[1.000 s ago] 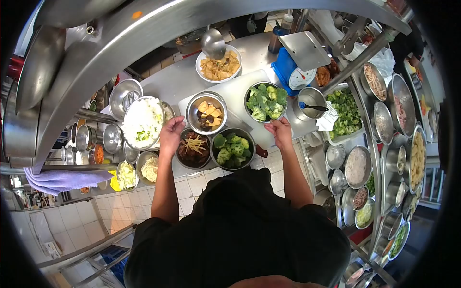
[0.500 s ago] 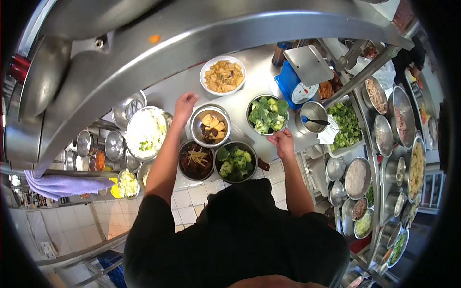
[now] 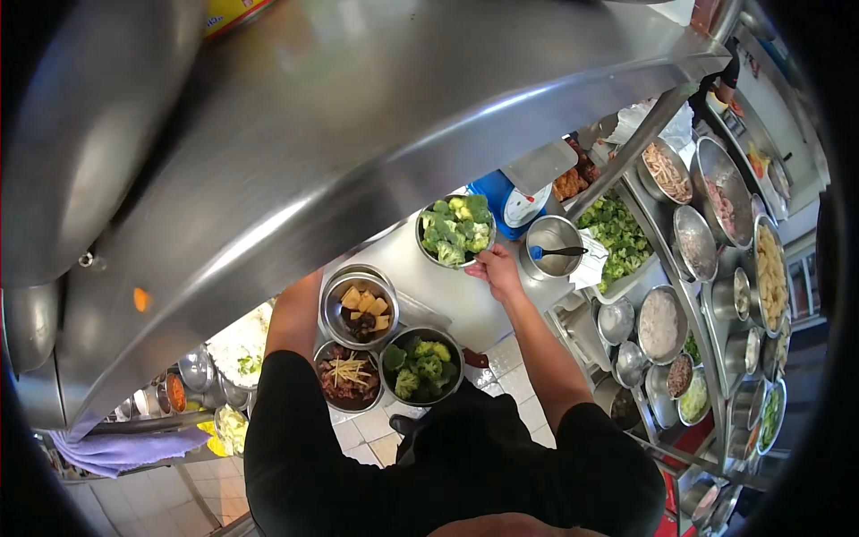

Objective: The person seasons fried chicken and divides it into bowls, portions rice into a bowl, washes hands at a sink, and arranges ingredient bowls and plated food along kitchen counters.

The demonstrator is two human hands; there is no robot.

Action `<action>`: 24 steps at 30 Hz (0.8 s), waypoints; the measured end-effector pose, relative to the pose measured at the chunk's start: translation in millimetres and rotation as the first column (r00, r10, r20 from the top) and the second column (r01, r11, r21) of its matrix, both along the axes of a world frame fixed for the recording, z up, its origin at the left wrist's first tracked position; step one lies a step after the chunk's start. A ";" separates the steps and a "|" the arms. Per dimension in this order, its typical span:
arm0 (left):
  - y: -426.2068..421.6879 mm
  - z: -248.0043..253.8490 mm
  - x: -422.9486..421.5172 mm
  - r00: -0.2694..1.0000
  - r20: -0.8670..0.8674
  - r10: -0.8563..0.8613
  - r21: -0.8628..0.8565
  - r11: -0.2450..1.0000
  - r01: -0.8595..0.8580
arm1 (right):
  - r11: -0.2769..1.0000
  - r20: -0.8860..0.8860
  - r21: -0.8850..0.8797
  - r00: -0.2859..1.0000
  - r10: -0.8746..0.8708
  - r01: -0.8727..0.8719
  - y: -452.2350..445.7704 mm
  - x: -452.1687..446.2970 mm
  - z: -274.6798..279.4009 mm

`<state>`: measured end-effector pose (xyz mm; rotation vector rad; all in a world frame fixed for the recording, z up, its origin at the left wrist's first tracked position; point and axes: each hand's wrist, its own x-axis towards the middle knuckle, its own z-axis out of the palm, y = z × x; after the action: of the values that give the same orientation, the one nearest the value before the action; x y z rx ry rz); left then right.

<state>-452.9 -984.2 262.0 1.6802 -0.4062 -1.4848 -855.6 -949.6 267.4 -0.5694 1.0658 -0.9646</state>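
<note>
My right hand (image 3: pixel 494 272) pinches the near rim of a metal bowl (image 3: pixel 436 258) heaped with broccoli florets (image 3: pixel 456 229), which is at the counter's far side. My left forearm (image 3: pixel 297 313) reaches forward under the steel shelf (image 3: pixel 295 161), which hides that hand. Just right of this forearm, a metal bowl (image 3: pixel 390 285) contains tofu pieces (image 3: pixel 367 306) and dark pieces. Nearer to me are a bowl of dark meat with pale strips on top (image 3: pixel 349 374) and a pan of broccoli (image 3: pixel 422 367).
A blue scale (image 3: pixel 492 192) stands behind a metal pot (image 3: pixel 553 234) with a blue-tipped brush (image 3: pixel 559 251). A bin of broccoli (image 3: pixel 617 234) and racks of ingredient bowls (image 3: pixel 662 327) line the right. A purple towel (image 3: pixel 130 450) hangs at left.
My view has shifted, and the shelf covers more of the counter. My left hand and the plate of food at the back are hidden now. My right hand stays at the broccoli bowl's rim.
</note>
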 end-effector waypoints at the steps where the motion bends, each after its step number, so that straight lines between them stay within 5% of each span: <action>1: -0.4 -5.4 6.5 0.999 -0.047 0.018 -0.004 1.000 -0.018 | 1.000 0.004 -0.008 1.000 -0.003 0.003 -5.9 2.2 -2.1; 8: 31.1 -8.0 48.8 0.997 -0.017 0.079 -0.140 0.987 -0.081 | 0.997 0.005 -0.073 1.000 -0.013 0.013 -72.2 49.1 -5.0; 16: 116.6 96.1 14.0 0.947 -0.024 0.319 -0.286 0.906 -0.312 | 0.994 -0.107 -0.030 0.989 0.105 -0.109 -161.9 96.9 -43.0; 24: 206.4 149.0 -19.8 0.896 -0.075 0.437 -0.288 0.851 -0.439 | 0.905 -0.312 -0.243 0.911 0.268 -0.350 -23.1 15.8 32.4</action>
<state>-472.7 -777.8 411.0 1.4070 -0.2073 -1.0315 -839.8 -972.7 299.8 -1.1132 1.0361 -0.7764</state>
